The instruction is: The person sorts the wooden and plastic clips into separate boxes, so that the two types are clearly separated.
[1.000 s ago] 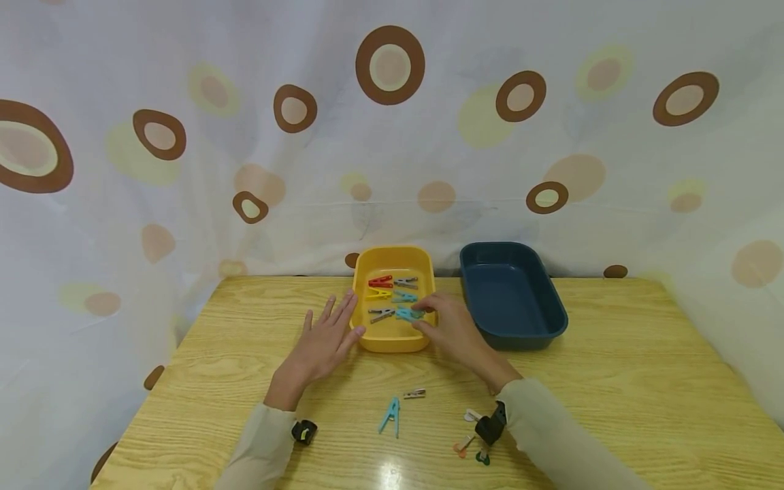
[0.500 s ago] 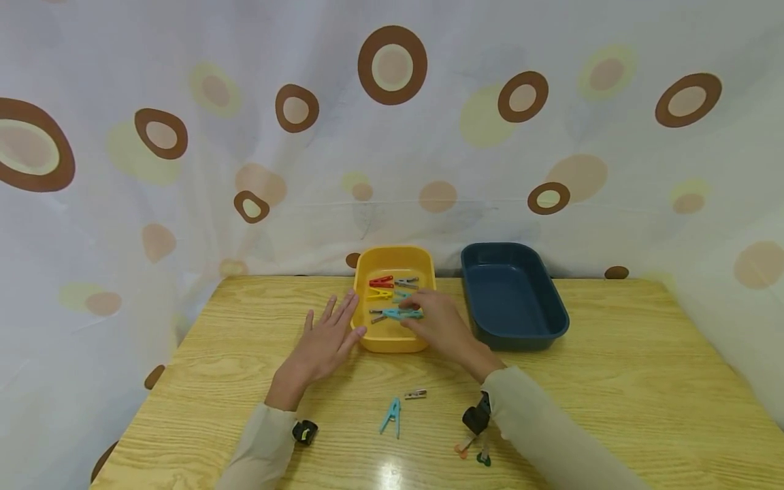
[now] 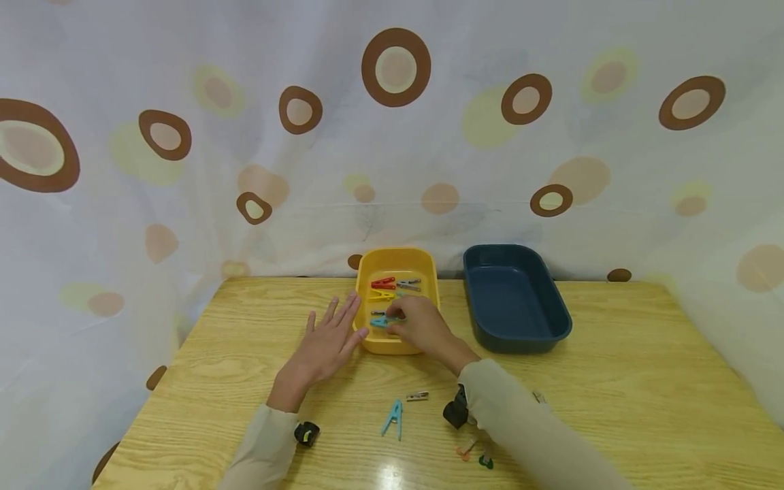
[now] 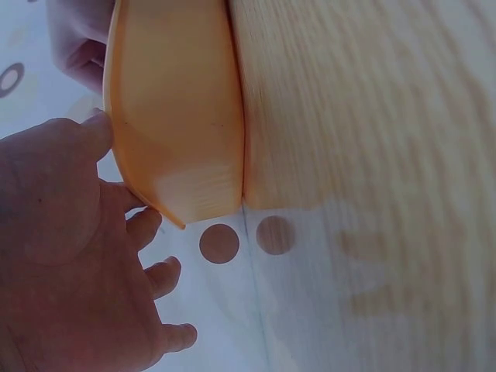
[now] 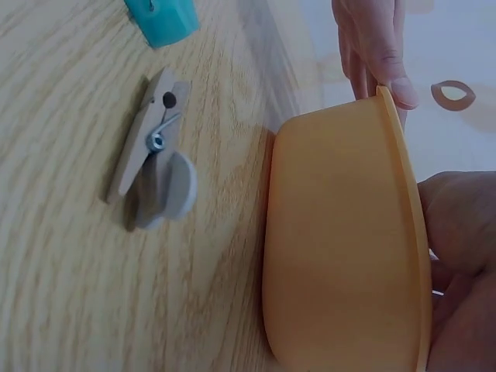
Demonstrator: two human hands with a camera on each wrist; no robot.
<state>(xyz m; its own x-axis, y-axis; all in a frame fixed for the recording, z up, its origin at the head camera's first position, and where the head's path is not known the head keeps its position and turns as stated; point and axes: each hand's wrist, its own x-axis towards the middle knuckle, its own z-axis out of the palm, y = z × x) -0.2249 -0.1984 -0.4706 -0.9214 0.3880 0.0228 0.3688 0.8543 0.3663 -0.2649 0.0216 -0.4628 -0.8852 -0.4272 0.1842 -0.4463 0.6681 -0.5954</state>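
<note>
Presently my right hand [image 3: 419, 327] reached into the yellow tray [image 3: 429, 269], fingers curled round a teal clothespin [image 3: 380, 322] near its front left corner. My left hand [image 3: 327, 340] lay flat, fingers spread, against the tray's left wall, steadying it. Red, yellow and grey pegs lay further back in the tray. I judged the step to be gathering pegs into the tray; next the teal peg wanted releasing, then the loose teal peg [image 3: 392, 416] and grey peg [image 3: 417, 395] on the wooden table [image 3: 612, 381] collecting. The dark blue tray [image 3: 517, 299] stood beside. No writing was legible.
</note>
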